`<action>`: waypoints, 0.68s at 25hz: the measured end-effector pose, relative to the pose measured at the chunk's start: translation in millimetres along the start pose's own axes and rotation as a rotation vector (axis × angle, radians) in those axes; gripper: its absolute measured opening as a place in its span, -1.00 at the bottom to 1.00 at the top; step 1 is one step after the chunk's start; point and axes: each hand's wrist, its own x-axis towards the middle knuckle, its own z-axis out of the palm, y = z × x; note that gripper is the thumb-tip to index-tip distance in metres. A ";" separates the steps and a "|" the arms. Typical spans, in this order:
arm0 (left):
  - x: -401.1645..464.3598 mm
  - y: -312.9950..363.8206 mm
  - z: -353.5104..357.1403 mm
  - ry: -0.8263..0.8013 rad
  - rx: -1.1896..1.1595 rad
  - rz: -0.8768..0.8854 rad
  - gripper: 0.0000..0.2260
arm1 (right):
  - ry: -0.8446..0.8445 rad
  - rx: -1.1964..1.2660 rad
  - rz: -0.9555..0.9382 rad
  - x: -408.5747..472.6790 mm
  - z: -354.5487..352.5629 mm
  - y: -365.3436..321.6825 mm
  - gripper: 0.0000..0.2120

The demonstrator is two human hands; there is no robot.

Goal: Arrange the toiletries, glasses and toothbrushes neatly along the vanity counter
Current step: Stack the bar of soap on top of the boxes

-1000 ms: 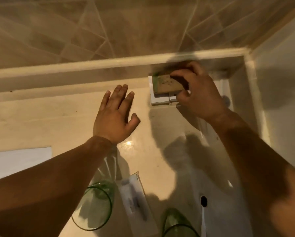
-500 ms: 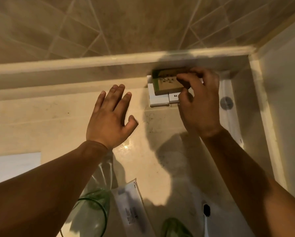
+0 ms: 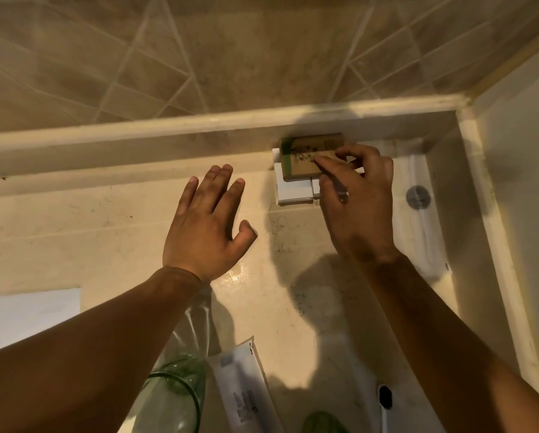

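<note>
Pinching the brown box (image 3: 305, 160), the right hand (image 3: 355, 207) steadies it atop white boxes (image 3: 293, 190).

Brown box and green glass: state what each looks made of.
Brown box: matte kraft cardboard by its look, dull tan faces with printed leaf art and a green stripe. Green glass: probably real glass, see-through, tinted, with a glossy rim.

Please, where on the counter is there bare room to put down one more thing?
Bare counter lies left of the left hand, along the back ledge. A smaller patch lies between the two forearms. The back right corner is crowded: the right hand holds a brown box on white boxes. The near edge holds a green glass and a sachet.
</note>
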 end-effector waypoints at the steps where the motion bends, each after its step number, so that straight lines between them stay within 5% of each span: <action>1: 0.1 0.1 0.1 -0.001 -0.001 0.000 -0.41 | -0.034 -0.014 -0.011 -0.6 -1.4 -0.3 -0.68; 7: -0.6 -0.2 0.8 0.003 -0.011 -0.001 -0.40 | -0.202 -0.039 -0.036 -8.2 1.0 4.5 -0.33; 17: -0.4 0.1 1.2 0.015 -0.012 -0.001 -0.41 | -0.134 -0.046 -0.018 -4.3 11.0 6.4 -0.36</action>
